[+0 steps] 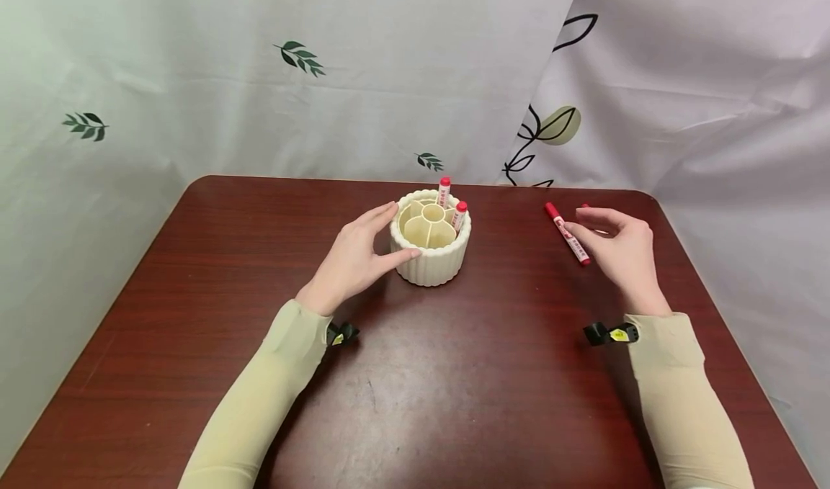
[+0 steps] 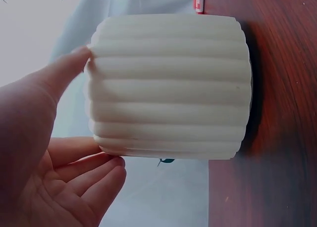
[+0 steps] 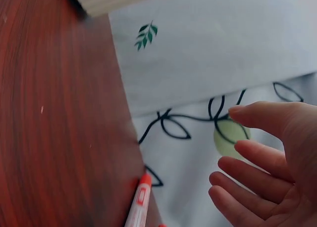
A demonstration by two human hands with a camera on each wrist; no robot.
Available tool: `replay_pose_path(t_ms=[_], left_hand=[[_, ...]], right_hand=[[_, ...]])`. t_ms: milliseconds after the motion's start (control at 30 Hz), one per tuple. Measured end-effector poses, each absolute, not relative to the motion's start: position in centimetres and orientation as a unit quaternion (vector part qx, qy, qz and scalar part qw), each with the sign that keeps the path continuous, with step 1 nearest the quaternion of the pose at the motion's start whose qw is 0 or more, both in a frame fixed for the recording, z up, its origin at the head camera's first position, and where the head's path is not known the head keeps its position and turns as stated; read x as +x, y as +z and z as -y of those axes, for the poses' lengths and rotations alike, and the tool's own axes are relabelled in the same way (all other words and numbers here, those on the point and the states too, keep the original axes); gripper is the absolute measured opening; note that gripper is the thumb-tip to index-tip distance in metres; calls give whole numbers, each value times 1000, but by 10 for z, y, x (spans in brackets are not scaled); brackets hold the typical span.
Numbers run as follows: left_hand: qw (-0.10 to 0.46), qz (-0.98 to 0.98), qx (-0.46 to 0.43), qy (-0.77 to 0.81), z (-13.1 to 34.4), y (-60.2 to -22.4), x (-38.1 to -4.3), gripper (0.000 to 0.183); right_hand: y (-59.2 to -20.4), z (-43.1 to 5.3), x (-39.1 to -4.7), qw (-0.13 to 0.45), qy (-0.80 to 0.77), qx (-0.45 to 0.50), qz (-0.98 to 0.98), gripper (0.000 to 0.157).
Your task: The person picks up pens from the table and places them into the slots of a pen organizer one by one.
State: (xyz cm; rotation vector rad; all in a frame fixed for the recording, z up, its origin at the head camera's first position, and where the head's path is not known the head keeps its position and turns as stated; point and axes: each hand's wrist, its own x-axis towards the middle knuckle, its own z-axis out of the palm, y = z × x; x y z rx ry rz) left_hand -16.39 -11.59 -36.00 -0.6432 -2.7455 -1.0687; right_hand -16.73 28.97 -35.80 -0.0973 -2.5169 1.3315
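Observation:
A round, cream pen holder (image 1: pixel 429 267) with a scalloped rim and several compartments stands on the table. My left hand (image 1: pixel 353 255) holds it by its left side, thumb at the front of the rim and fingers farther back. Two red-capped markers (image 1: pixel 444 192) stand in its back and right compartments. On the right, a red and white marker (image 1: pixel 568 235) lies on the table. My right hand (image 1: pixel 619 251) hovers beside it with fingers loosely bent and nothing between them, as the right wrist view shows. Another marker's red end (image 1: pixel 586 206) peeks out behind that hand; the rest is hidden.
The dark red-brown wooden table (image 1: pixel 441 395) has rounded far corners. Behind its far edge hangs a pale curtain (image 1: pixel 363 107) printed with leaves. A small black camera is strapped to each wrist.

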Motion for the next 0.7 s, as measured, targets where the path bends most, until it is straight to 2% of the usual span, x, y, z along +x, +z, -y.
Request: replay_pose_path(t_ms=[167, 367, 700], left_hand=[[70, 906, -212, -359, 116, -360, -162, 85], [84, 903, -206, -368, 116, -362, -166, 93], [64, 897, -218, -378, 108, -363, -173, 105]], right_hand=[[-365, -300, -167, 133, 436, -51, 889, 45], [-375, -311, -170, 128, 395, -55, 908, 46], [-390, -323, -176, 102, 355, -53, 928, 49]])
